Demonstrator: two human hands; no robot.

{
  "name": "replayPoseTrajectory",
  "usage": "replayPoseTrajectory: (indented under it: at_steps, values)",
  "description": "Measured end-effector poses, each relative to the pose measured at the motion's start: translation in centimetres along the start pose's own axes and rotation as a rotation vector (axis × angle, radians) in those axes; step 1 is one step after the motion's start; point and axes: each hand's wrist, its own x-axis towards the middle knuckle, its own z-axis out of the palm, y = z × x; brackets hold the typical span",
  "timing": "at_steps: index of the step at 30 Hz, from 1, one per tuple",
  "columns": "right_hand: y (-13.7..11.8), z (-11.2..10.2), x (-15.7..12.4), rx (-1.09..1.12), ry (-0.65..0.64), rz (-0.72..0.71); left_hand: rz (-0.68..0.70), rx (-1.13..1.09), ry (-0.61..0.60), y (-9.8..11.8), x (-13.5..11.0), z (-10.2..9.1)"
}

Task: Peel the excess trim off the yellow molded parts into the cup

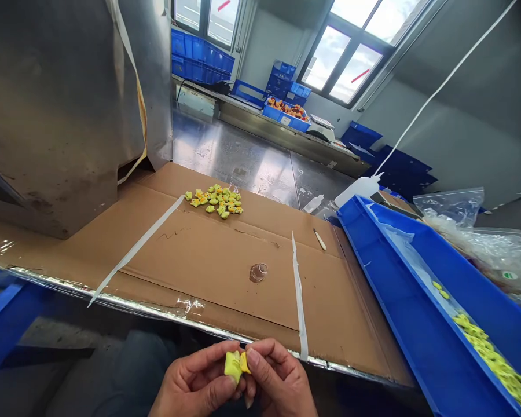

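Close to the cardboard's front edge, my left hand (195,379) pinches a small yellow-green star-like piece (232,365) between thumb and fingers. My right hand (283,376) grips a smaller orange-yellow piece (245,363), pressed against the side of the green one. Fingers hide part of both pieces. Farther back on the cardboard (208,260) lies a loose pile of similar yellow-green pieces (219,200) with orange parts. A small clear cup (260,271) sits on a wet-looking dark spot in the middle.
To the right, a long blue bin (364,260) holds several flat yellow-green pieces (481,347). Beside it are plastic bags (481,243) and a white squeeze bottle (356,190). A thin pointed tool (320,239) lies on the cardboard. A large metal housing (69,116) stands left.
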Motion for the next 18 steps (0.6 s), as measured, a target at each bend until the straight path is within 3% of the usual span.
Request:
replayPoseTrajectory:
  at_steps: [13, 18]
  values:
    - [0.09, -0.38, -0.21, 0.009, -0.062, 0.025, -0.027, 0.045, 0.134, 0.4, -0.49, -0.28]
    - [0.14, -0.54, -0.2, 0.249, -0.154, 0.228, -0.016, 0.092, 0.142, 0.56, -0.86, -0.43]
